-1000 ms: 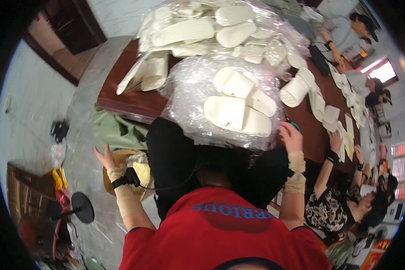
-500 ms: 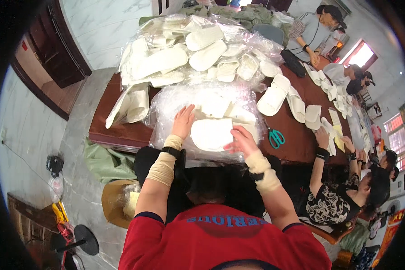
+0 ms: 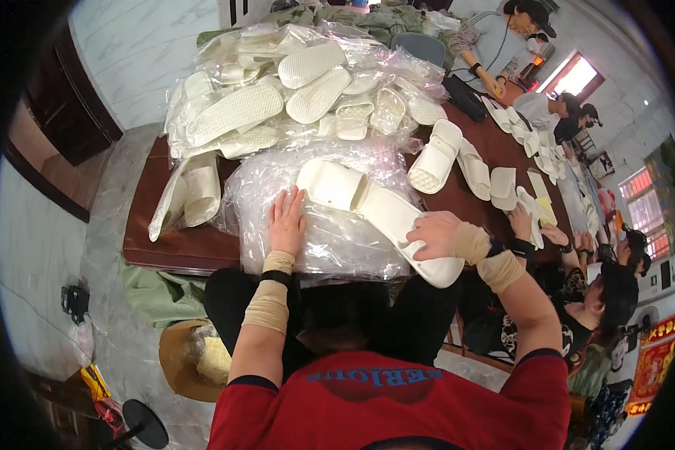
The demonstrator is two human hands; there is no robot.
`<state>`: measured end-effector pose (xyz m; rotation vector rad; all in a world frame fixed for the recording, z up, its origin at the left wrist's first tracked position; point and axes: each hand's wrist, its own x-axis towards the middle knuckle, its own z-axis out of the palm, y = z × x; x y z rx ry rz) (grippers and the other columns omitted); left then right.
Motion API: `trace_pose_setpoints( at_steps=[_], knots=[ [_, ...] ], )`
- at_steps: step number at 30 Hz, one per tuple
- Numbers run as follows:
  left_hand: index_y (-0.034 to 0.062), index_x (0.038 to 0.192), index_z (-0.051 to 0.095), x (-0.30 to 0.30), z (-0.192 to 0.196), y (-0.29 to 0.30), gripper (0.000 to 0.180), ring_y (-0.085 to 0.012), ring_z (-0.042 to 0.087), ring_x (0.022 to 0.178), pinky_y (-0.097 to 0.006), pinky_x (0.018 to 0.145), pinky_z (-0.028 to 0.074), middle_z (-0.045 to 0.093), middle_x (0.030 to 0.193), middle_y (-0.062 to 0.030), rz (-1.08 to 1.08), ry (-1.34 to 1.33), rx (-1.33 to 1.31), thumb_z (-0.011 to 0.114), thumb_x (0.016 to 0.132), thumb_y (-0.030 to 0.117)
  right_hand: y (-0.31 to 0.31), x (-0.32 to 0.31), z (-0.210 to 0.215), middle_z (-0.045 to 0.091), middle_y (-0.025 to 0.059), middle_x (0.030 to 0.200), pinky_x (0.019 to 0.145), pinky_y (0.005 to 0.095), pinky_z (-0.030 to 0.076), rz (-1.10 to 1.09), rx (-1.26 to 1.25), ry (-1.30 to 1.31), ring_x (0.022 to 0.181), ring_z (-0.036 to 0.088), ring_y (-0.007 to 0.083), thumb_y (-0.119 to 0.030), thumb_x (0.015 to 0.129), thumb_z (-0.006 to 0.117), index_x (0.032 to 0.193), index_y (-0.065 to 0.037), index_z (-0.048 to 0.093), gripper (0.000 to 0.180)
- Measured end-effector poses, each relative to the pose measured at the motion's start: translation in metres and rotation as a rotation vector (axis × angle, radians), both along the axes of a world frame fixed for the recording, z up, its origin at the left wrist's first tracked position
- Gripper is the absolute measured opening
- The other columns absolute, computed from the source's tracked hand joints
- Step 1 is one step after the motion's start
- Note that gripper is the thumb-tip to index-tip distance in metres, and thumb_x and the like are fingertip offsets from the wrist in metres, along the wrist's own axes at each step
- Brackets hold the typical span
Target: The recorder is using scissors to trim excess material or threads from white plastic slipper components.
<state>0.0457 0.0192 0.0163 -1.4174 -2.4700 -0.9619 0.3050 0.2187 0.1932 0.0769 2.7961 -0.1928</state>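
Your right hand (image 3: pixel 436 234) grips a long white slipper (image 3: pixel 406 231), its ribbed strap end lying toward the pile, on top of a clear plastic bag (image 3: pixel 330 240) at the table's near edge. Your left hand (image 3: pixel 286 222) lies flat, fingers spread, on that bag. Beyond, more bagged white slippers (image 3: pixel 277 97) crowd the dark brown table (image 3: pixel 165 244); pale marble floor (image 3: pixel 139 52) surrounds it.
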Motion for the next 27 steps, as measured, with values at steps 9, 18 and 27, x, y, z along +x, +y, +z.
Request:
trace_pose_setpoints(
  at_steps=[9,18,27],
  knots=[
    [0.0171,0.142,0.034,0.001,-0.002,-0.004,0.068,-0.0262,0.026,0.137,-0.044,0.113,0.017,0.032,0.149,-0.0048,0.017,-0.046,-0.01,0.055,0.078,0.009,0.03,-0.054,-0.008,0.054,0.0076,0.092,0.075,0.0397,0.047,0.22,0.239,-0.088,0.092,0.053,0.0293,-0.027,0.068,0.068,0.094,-0.019,0.068,0.027],
    [0.0182,0.141,0.037,-0.003,-0.007,0.0,0.063,-0.028,0.026,0.137,-0.045,0.113,0.015,0.031,0.149,-0.0038,-0.025,0.031,-0.113,0.05,0.08,0.01,0.018,-0.108,-0.083,0.051,0.0059,0.1,0.083,0.0371,0.047,0.282,0.084,0.435,0.1,0.05,0.0285,-0.016,0.075,0.063,0.104,-0.022,0.063,0.029],
    [0.0177,0.14,0.038,0.001,-0.009,0.002,0.061,-0.0293,0.023,0.139,-0.047,0.112,0.016,0.027,0.151,-0.0061,-0.023,0.058,-0.084,0.049,0.081,0.008,0.013,-0.077,-0.037,0.052,0.0069,0.102,0.082,0.0388,0.047,-0.009,0.108,0.429,0.102,0.049,0.0284,-0.026,0.077,0.066,0.103,-0.018,0.062,0.028]
  ],
)
